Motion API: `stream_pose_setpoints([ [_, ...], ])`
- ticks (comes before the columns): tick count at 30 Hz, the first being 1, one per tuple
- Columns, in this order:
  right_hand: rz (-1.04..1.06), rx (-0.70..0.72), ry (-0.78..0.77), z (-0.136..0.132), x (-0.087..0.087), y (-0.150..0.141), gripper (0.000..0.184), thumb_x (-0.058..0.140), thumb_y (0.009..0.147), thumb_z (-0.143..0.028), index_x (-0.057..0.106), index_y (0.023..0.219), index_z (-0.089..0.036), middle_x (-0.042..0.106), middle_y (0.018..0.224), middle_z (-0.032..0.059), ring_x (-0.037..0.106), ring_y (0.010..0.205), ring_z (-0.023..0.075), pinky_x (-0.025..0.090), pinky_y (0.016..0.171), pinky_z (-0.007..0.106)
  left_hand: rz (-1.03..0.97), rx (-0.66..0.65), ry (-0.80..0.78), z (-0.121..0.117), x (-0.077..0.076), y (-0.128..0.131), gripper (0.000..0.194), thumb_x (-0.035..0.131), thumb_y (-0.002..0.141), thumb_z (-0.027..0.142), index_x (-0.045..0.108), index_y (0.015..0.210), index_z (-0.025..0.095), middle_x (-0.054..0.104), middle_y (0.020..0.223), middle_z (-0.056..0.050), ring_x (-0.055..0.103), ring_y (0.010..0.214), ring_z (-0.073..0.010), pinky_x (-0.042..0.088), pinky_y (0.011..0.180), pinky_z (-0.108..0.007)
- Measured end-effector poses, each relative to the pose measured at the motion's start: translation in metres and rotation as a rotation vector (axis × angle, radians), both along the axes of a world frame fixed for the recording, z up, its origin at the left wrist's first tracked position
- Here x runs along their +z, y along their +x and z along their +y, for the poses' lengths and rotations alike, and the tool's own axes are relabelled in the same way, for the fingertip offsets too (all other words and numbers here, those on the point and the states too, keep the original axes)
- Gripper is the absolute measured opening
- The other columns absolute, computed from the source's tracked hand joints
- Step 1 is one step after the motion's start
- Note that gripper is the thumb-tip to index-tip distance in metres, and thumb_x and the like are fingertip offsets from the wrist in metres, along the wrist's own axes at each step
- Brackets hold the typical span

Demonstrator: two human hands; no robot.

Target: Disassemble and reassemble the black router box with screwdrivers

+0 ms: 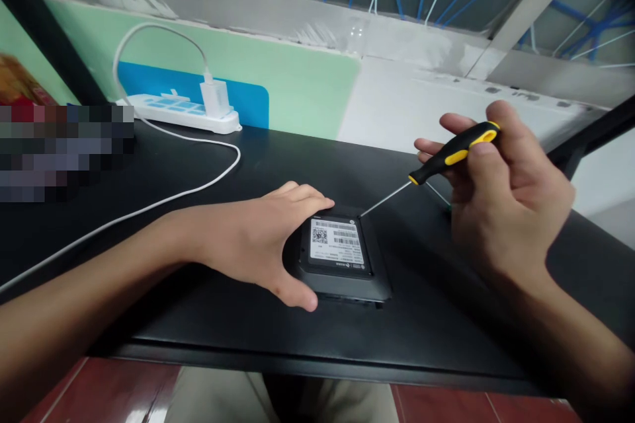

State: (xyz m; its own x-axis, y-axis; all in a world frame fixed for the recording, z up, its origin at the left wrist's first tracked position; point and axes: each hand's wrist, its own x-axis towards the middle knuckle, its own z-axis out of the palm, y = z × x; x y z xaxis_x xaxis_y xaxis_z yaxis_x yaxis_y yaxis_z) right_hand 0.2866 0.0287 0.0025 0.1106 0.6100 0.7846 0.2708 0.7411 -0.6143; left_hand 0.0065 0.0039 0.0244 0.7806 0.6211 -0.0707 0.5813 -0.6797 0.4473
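A small black square device (342, 258) lies upside down on the black table (198, 317), with a white barcode label on its underside. My left hand (258, 244) clasps its left side, thumb at the near edge, fingers at the far edge. My right hand (501, 192) holds a screwdriver (454, 153) with a black and yellow handle. Its thin shaft slants down to the left, and the tip touches the device's far right corner.
A white power strip (178, 112) with a white charger plugged in sits at the back left. Its white cable (208, 182) loops across the table toward my left arm. A black post (590, 139) stands at the right. The table's near edge is just below the device.
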Motion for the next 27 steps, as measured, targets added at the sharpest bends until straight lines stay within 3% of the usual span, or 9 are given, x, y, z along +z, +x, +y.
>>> stream_pose_setpoints([
  [4,-0.049,0.009,-0.003,0.0018,0.0028,0.0013,0.041,0.066,0.095,-0.04,0.061,0.135,-0.034,0.072,0.121,0.0028,0.079,0.097,0.0175,0.067,0.096,0.049,-0.013,0.01,0.007,-0.0009,0.0001,0.0015,0.091,0.085,0.072,0.053,0.045,0.147,0.018,0.044,0.153,-0.012,0.04,0.142,-0.0318,0.04,0.115,-0.039],
  [8,-0.03,-0.027,0.015,0.0018,0.0059,0.0003,0.038,0.07,0.092,-0.038,0.064,0.129,-0.032,0.07,0.103,0.0011,0.075,0.086,0.0147,0.067,0.086,0.043,-0.007,0.008,0.023,-0.0004,0.0014,0.001,0.084,0.084,0.072,0.056,0.051,0.14,0.02,0.043,0.153,-0.012,0.037,0.144,-0.0334,0.04,0.115,-0.04],
  [13,-0.046,-0.198,0.028,0.0029,0.0051,0.001,0.033,0.061,0.096,-0.047,0.069,0.125,-0.032,0.05,0.073,-0.005,0.057,0.061,0.0082,0.063,0.068,0.032,-0.001,0.017,0.01,-0.0009,0.0023,0.0009,0.085,0.085,0.071,0.057,0.051,0.141,0.02,0.046,0.15,-0.011,0.041,0.14,-0.0322,0.042,0.113,-0.04],
  [15,-0.02,-0.189,-0.034,0.0038,0.0036,0.001,0.035,0.055,0.099,-0.046,0.067,0.129,-0.034,0.053,0.076,-0.0038,0.061,0.064,0.0091,0.064,0.068,0.033,0.002,0.019,0.004,-0.001,0.0025,0.0014,0.085,0.085,0.072,0.056,0.051,0.141,0.02,0.046,0.15,-0.011,0.042,0.139,-0.0319,0.043,0.112,-0.039],
  [18,0.11,-0.076,-0.154,0.0044,0.0013,-0.0004,0.037,0.054,0.097,-0.034,0.063,0.133,-0.036,0.069,0.1,-0.0001,0.075,0.082,0.0144,0.068,0.077,0.039,0.018,0.027,-0.004,-0.0006,0.0025,0.0019,0.09,0.084,0.072,0.057,0.047,0.145,0.019,0.046,0.15,-0.011,0.041,0.14,-0.0318,0.042,0.113,-0.039],
  [22,0.091,-0.048,-0.136,0.0013,0.0014,-0.0036,0.04,0.056,0.096,-0.029,0.061,0.136,-0.032,0.072,0.126,0.0043,0.08,0.097,0.0212,0.069,0.086,0.049,0.026,0.029,-0.002,0.0005,0.0018,0.0015,0.097,0.083,0.072,0.06,0.042,0.149,0.019,0.045,0.152,-0.012,0.039,0.142,-0.0325,0.04,0.115,-0.04],
  [24,0.007,-0.082,-0.1,-0.0007,0.0033,-0.0041,0.041,0.06,0.096,-0.032,0.061,0.137,-0.031,0.073,0.122,0.0049,0.079,0.094,0.0201,0.068,0.087,0.049,0.021,0.011,0.006,0.0009,0.0014,0.0009,0.093,0.083,0.073,0.06,0.044,0.148,0.02,0.046,0.151,-0.011,0.039,0.142,-0.0318,0.039,0.116,-0.04],
  [27,-0.067,-0.155,-0.035,-0.0018,0.0066,-0.0035,0.042,0.069,0.091,-0.036,0.064,0.133,-0.031,0.068,0.096,-0.0001,0.072,0.076,0.0127,0.07,0.076,0.038,0.017,0.006,0.009,0.0011,0.0012,-0.0002,0.092,0.083,0.073,0.06,0.045,0.147,0.021,0.046,0.151,-0.01,0.039,0.142,-0.0313,0.039,0.116,-0.039],
])
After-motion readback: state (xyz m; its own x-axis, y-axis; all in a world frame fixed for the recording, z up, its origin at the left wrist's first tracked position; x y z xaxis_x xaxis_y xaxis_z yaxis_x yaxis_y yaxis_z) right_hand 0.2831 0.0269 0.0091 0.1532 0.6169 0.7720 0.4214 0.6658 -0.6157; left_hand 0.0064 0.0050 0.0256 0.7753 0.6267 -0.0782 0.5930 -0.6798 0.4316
